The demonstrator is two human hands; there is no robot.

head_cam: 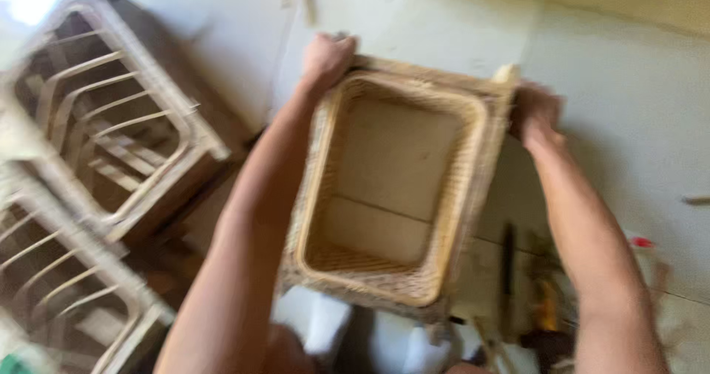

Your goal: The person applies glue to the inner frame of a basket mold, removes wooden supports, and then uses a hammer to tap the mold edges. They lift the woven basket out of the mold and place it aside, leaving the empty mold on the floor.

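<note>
A rectangular woven wicker basket with a pale rim and a flat board bottom sits in front of me, open side up. My left hand grips its far left corner. My right hand holds the far right corner, next to a wooden post end sticking up. Both forearms reach along the basket's two sides. The picture is blurred by motion.
Two unfinished basket frames with bare ribs stand at the left, one above the other. The floor is pale tile. Dark tools and small items lie at the lower right. White objects sit under the basket's near edge.
</note>
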